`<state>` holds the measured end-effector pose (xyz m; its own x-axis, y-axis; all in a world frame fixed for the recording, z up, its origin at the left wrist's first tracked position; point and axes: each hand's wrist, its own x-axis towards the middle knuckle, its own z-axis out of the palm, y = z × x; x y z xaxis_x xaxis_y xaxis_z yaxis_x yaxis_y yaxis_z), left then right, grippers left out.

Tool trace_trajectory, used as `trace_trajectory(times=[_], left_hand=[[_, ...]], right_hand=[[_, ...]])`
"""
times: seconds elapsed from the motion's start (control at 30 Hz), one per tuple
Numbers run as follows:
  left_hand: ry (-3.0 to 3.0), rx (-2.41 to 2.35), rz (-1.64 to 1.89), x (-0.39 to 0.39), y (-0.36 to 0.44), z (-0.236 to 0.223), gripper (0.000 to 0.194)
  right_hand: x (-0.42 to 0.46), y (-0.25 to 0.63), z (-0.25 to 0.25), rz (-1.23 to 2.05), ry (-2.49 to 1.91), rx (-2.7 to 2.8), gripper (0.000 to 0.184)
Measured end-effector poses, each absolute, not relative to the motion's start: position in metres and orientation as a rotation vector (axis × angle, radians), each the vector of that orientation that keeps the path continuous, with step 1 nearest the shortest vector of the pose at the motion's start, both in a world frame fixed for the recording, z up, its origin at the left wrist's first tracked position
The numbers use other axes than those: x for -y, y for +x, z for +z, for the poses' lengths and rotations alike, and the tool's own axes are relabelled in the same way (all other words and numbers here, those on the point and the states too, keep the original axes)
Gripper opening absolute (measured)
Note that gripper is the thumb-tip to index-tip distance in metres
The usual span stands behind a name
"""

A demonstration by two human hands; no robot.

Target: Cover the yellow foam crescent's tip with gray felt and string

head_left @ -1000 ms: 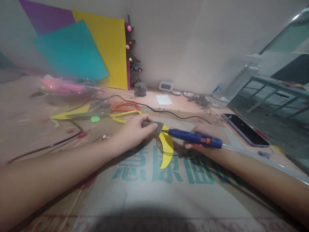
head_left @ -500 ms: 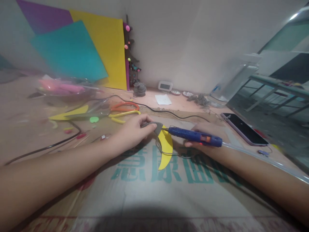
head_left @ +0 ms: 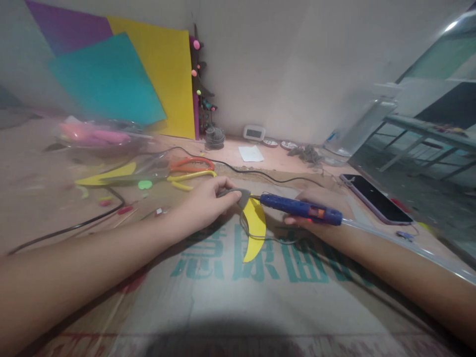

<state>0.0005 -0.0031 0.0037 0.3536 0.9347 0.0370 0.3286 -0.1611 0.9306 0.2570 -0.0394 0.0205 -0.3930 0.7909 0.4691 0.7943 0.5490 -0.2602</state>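
My left hand pinches the upper end of a yellow crescent-shaped piece, probably foam or card. Grey yarn wraps closely round that end, and a loose strand loops across the yellow part below. My right hand is closed round a blue glue gun with a clear glue stick in its back. The gun's metal nozzle touches or nearly touches the edge where grey yarn meets yellow. Most of the right fingers are hidden behind the gun.
Scissors with orange and yellow handles lie behind my left hand. A black cord runs across the table. A phone lies at right, near a clear bottle. Coloured sheets lean on the wall beside a grey yarn ball.
The nozzle has shifted slightly up along the edge of the yarn wrapping. My left hand keeps its hold, and the view has moved a little.
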Motion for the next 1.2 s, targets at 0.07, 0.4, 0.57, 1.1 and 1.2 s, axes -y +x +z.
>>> trace_trajectory(times=[0.07,0.4,0.57,1.1,1.2], left_hand=[[1.694,-1.140,0.822,0.003,0.001,0.004,0.017],[1.713,-1.129,0.837,0.002,0.000,0.003,0.017],[1.712,-1.102,0.834,0.000,-0.002,-0.003,0.018],[1.682,-1.115,0.805,0.002,-0.001,-0.001,0.019],[1.706,-1.101,0.821,0.000,-0.002,-0.004,0.020]], right_hand=[[0.039,0.258,0.020,-0.006,-1.265,2.223,0.030],[0.038,0.257,0.020,-0.085,-1.258,2.257,0.030],[0.038,0.257,0.020,-0.074,-1.277,2.210,0.035],[0.032,0.266,0.031,0.272,-1.579,1.914,0.049],[0.032,0.270,0.039,0.311,-1.528,1.865,0.052]])
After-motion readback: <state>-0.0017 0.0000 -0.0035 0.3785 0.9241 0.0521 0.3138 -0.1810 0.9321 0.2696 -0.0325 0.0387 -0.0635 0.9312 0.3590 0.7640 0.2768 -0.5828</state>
